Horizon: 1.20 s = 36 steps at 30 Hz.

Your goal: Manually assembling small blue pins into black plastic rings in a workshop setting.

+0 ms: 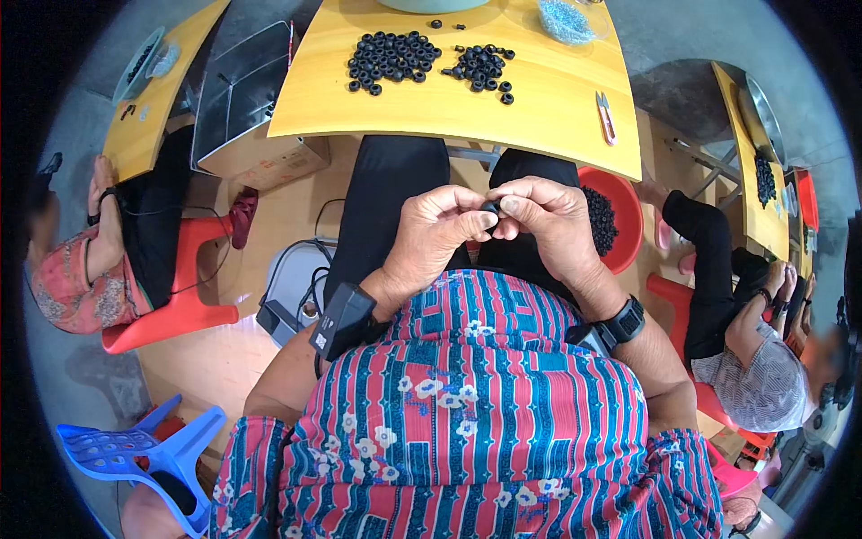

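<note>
A small black ring-shaped part (489, 209), mostly covered by fingertips, is pinched between my two hands above my lap. The thumb and forefinger of my left hand (440, 226) are closed on it from one side. From the other side my right hand (546, 222) grips it, thumb over the fingers, the two hands touching. Beyond them, on the yellow table (539, 121), lie a larger pile of black rings (391, 59) and, to its right, a smaller pile of black rings (482, 68). Finer detail of the held part is hidden.
Pink-handled thread snips (607, 119) lie at the table's right. A bowl of small clear pieces (567, 22) stands at the back. Below the table edge is a red basin (628, 235) holding black parts. Co-workers sit at tables left and right; a blue stool (184, 454) stands behind left.
</note>
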{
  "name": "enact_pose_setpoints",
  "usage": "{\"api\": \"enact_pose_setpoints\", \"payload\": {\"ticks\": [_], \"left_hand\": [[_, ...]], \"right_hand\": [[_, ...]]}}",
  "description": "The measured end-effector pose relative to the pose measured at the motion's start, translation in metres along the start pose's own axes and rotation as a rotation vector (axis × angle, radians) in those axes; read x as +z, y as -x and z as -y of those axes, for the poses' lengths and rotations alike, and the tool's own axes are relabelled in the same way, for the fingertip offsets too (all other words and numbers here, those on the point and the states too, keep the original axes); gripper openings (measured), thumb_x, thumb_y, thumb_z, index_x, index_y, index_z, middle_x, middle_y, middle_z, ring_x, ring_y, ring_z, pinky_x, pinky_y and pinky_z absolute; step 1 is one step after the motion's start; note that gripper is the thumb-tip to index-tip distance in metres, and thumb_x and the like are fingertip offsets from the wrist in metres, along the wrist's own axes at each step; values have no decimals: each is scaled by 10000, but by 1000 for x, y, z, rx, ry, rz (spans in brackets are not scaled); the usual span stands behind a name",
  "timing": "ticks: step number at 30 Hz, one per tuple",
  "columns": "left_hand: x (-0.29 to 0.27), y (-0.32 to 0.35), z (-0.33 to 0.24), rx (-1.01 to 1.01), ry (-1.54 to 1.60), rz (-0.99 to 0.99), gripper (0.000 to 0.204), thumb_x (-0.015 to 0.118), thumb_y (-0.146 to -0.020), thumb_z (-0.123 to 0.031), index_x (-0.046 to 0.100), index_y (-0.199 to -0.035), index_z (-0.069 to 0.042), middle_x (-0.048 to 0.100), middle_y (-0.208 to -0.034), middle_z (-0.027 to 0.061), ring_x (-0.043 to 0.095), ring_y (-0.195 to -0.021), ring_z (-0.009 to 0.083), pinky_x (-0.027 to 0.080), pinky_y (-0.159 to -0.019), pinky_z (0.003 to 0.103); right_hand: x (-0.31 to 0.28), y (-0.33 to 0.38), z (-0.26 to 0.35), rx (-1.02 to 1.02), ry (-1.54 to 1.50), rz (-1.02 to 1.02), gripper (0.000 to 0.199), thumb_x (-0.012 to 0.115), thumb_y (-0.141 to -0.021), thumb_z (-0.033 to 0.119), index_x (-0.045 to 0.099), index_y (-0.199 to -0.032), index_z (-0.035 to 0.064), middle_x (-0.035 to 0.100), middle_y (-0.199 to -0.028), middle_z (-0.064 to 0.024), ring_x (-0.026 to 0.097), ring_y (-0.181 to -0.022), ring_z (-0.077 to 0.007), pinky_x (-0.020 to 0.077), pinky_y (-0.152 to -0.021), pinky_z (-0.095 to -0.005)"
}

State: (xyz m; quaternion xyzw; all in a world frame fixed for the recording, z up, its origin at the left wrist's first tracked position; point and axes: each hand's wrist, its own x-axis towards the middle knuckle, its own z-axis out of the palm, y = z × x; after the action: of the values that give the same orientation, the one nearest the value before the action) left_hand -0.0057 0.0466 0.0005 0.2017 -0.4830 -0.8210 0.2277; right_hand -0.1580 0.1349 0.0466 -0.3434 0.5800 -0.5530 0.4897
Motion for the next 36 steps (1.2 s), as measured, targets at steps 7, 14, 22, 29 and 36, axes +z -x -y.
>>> {"api": "enact_pose_setpoints", "payload": {"ticks": [7,14,22,29,36], "left_hand": [[-1,-3,8,-6,114,-10,158,644,-874,-119,610,-945,19,652,-817,76,620,-725,93,503,-637,204],[1,-4,10,-53,179,-36,156,645,-869,-100,606,-963,18,652,-827,83,619,-712,95,487,-609,187],[3,-5,11,-68,323,-54,164,639,-868,-81,605,-989,24,644,-815,83,604,-697,98,446,-562,179],[-3,-6,16,-101,289,-18,171,585,-897,-75,568,-1040,17,632,-943,129,643,-887,210,543,-778,305],[-5,-3,16,-84,290,10,173,597,-892,-83,576,-1033,14,638,-930,126,642,-863,194,540,-771,299]], "right_hand": [[3,-1,0,-199,255,-30,107,606,-847,-7,671,-930,-25,624,-803,-48,593,-654,-78,498,-597,-205],[4,-2,-9,-238,194,-42,105,599,-846,-17,668,-925,-26,610,-792,-50,592,-648,-85,497,-589,-211],[8,-2,-8,-265,97,-90,105,588,-839,-41,661,-915,-37,609,-776,-54,601,-658,-90,495,-595,-210],[4,-1,-7,-367,319,-93,134,585,-833,-50,666,-938,-30,616,-778,-64,611,-657,-96,499,-605,-210],[0,-2,-6,-257,206,-26,153,579,-859,3,671,-977,-30,641,-782,-71,626,-694,-117,516,-643,-237]]}}
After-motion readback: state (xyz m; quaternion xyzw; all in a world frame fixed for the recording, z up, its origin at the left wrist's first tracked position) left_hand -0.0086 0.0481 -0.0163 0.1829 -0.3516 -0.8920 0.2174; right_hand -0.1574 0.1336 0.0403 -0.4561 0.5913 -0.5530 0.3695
